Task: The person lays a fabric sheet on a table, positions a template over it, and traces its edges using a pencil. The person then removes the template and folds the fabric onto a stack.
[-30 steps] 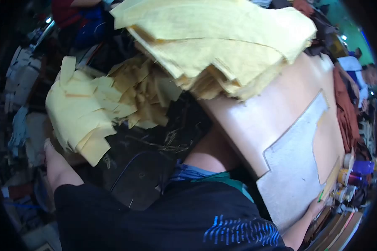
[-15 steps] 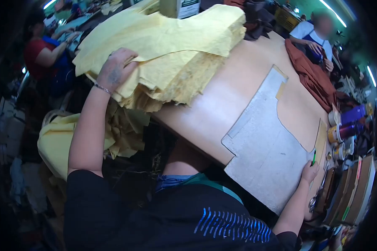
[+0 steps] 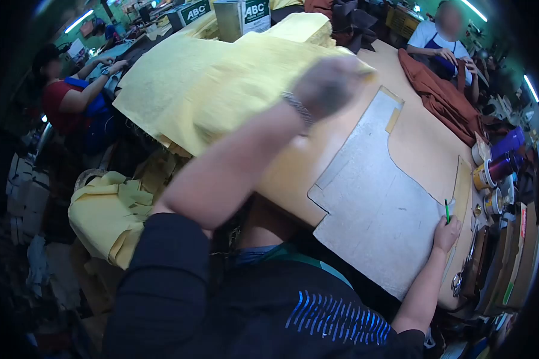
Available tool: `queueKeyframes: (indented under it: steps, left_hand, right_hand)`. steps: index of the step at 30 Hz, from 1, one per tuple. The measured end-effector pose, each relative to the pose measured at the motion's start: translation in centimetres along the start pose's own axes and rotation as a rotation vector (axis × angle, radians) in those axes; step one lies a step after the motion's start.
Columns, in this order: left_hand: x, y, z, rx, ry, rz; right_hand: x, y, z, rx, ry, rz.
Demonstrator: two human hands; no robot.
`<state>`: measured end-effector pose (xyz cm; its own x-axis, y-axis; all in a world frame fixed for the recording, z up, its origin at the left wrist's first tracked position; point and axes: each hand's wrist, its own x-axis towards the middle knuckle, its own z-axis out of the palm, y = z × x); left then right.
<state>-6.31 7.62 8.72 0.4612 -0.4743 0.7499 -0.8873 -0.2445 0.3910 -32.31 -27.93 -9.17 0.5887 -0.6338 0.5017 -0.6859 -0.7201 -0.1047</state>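
Note:
My left hand (image 3: pixel 329 87), smeared by motion, is at the right edge of a pile of pale yellow fabric sheets. Its fingers are closed on the corner of the top yellow sheet (image 3: pixel 221 78), which stretches back across the pile in a raised fold. My right hand (image 3: pixel 447 232) grips a slim green pen (image 3: pixel 447 209), point upward, and rests at the right edge of a flat grey template (image 3: pixel 377 209). The template, cut with a curve and notches, lies on the light brown table (image 3: pixel 293 185) and hangs over its near edge.
Metal cans (image 3: pixel 236 21) stand behind the pile. Brown fabric (image 3: pixel 440 99) lies at the far right, near a co-worker in white. Scissors (image 3: pixel 457 282), tubs (image 3: pixel 484 175) and a purple container (image 3: pixel 508 143) line the right edge. More yellow cloth (image 3: pixel 105 209) sits below left.
My left hand has swept right across the pile, drawing the top yellow sheet with it. My right hand stays by the template with the pen. The view has shifted slightly.

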Motion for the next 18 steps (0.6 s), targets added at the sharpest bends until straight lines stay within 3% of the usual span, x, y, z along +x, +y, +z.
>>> queueKeyframes:
  steps: [3, 4, 8, 11, 13, 14, 17, 18]
  left_hand:
    - [1.1, 5.9, 7.9, -0.388, 0.063, -0.039]
    - [1.4, 8.1, 9.4, -0.565, -0.043, -0.174]
    - [1.9, 15.4, 14.0, -1.119, -0.295, -0.351]
    - [2.2, 19.8, 14.2, -1.408, -0.41, -0.296]
    - [4.0, 20.6, 15.0, -1.46, -0.366, -0.212]
    - [5.2, 19.8, 15.5, -1.004, 0.094, 0.133]
    - [7.2, 11.3, 12.5, -0.169, 0.344, 0.49]
    - [6.2, 8.8, 10.3, -0.557, 0.038, 0.3]
  right_hand:
    - [-0.7, -0.5, -2.1, 0.16, 0.006, 0.039]
    - [-0.9, -0.2, -2.6, 0.232, 0.019, 0.056]
    - [-1.9, 1.9, -6.3, 0.412, -0.217, 0.352]
    - [-3.7, 1.4, -8.0, 0.762, -0.054, 0.242]
    - [-4.5, 0.5, -9.4, 0.855, -0.023, 0.271]
    - [-4.7, 0.6, -9.7, 0.876, -0.023, 0.325]
    - [-5.2, 3.8, -8.4, 0.774, -0.045, 0.467]
    - [-5.2, 5.1, -7.7, 0.715, -0.062, 0.508]
